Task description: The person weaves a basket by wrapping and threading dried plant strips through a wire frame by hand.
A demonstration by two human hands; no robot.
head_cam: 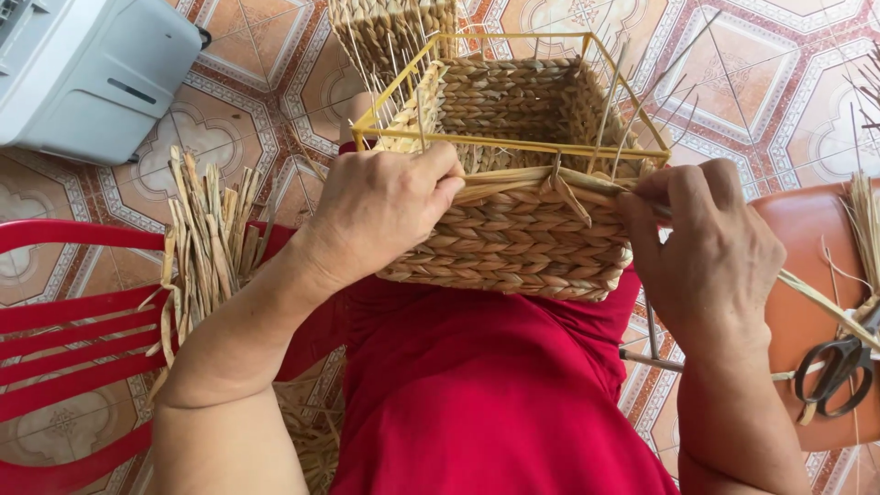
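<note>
A half-woven rectangular basket [518, 234] of braided straw-coloured fibre rests tilted on a red-clad lap, its open top facing away. A yellow wire frame [513, 145] rises above the finished rows, thin upright stakes poking past it. A flat loose strand [513, 183] runs along the near top edge, pinched at both ends.

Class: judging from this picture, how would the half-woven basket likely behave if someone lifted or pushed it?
The basket probably feels light, being dried plaited fibre on a thin yellow frame. Its walls likely stay fairly stiff, since the frame runs along the edges. The loose strands sticking up look floppy and may snag or bend.
</note>
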